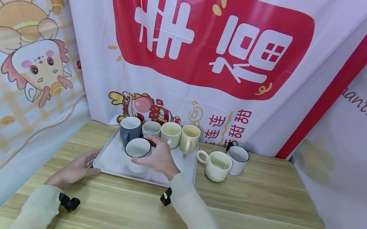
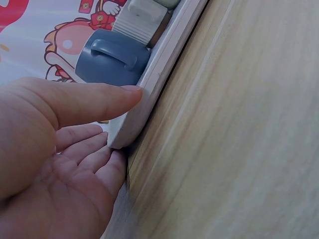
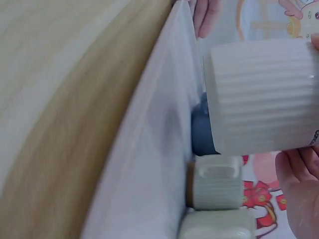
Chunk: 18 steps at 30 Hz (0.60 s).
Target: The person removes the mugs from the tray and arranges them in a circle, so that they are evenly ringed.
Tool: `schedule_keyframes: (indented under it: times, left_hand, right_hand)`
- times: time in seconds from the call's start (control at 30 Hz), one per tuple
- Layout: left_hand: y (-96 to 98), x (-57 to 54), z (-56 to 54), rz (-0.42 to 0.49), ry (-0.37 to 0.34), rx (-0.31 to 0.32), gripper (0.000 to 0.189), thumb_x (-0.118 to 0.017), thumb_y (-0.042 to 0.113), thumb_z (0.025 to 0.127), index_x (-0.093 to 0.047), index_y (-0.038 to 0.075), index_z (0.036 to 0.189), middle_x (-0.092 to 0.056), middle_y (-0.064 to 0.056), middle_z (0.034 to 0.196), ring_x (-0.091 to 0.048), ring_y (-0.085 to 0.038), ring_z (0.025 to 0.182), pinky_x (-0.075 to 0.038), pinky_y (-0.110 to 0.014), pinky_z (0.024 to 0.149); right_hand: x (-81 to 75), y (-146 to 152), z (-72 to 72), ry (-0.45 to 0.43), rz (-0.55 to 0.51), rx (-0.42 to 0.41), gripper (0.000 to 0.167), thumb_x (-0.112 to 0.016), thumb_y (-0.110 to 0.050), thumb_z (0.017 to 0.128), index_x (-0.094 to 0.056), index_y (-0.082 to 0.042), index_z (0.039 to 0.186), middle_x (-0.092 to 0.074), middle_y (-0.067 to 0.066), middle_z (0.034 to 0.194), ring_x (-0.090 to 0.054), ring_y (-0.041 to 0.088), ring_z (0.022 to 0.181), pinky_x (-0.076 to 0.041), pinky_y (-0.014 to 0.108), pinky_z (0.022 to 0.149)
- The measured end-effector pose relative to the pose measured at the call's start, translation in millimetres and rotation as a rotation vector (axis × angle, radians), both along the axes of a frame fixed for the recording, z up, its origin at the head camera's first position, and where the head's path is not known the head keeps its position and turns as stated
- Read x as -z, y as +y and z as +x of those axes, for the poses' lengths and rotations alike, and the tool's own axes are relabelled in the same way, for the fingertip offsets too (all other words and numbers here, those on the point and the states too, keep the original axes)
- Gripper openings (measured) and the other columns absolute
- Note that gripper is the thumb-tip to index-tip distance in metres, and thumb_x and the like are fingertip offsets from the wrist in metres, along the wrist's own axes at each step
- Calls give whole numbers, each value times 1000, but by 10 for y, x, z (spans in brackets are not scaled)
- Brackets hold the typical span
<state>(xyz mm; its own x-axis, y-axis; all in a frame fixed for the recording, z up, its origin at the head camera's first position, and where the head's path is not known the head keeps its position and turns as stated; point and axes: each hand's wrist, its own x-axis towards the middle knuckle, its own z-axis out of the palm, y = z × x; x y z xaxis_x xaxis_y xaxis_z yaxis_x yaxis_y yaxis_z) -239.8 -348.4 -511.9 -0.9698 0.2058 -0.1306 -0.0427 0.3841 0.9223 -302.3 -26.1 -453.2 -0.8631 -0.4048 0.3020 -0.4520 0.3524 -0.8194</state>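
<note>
My right hand (image 1: 160, 157) grips a white ribbed mug (image 3: 264, 97) with a dark rim, fingers and thumb at its sides. The mug is upright above the pale tray (image 1: 116, 173), its base clear of the tray in the right wrist view. My left hand (image 1: 76, 170) holds the tray's near left corner, thumb on the rim and fingers (image 2: 82, 144) around the corner's outer side. Along the tray's back stand a blue-grey mug (image 2: 112, 57), a grey ribbed mug (image 3: 218, 186) with a brown base, a pale green mug (image 1: 171, 134) and a yellow mug (image 1: 189, 136).
Right of the tray, on the wooden table (image 1: 260, 217), a cream mug (image 1: 217, 169) with a round handle stands close by a white mug (image 1: 238, 162) with a black rim and handle. A printed cloth (image 1: 85, 39) hangs behind the table and at both sides.
</note>
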Motion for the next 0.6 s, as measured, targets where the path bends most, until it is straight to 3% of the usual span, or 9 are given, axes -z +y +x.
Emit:
schedule_keyframes:
  times: [0.27, 0.43, 0.6]
  left_hand:
    - [-8, -12, -8, -2, -8, 4, 93, -68, 8, 101, -3, -6, 167, -3, -31, 175, -4, -53, 161, -12, -66, 132]
    - [-6, -17, 17, -4, 3, 3, 92, -67, 8, 102, -4, -5, 167, -4, -31, 175, -5, -53, 161, -14, -66, 132]
    - [-8, -8, 28, -6, 32, 20, 92, -67, 8, 102, -3, -5, 167, -5, -32, 175, -6, -54, 161, -15, -65, 131]
  right_hand:
    - [-252, 600, 206, 56, 13, -127, 81, -102, -26, 66, -66, -17, 138, -71, -4, 134, -66, 13, 123, -57, 32, 111]
    - [-367, 1045, 397, 57, 45, -108, 80, -103, -25, 64, -67, -19, 136, -70, -5, 133, -66, 14, 122, -58, 36, 112]
    - [-403, 1528, 596, 89, 33, -100, 83, -103, -20, 63, -66, -10, 137, -71, 2, 134, -67, 20, 123, -58, 35, 112]
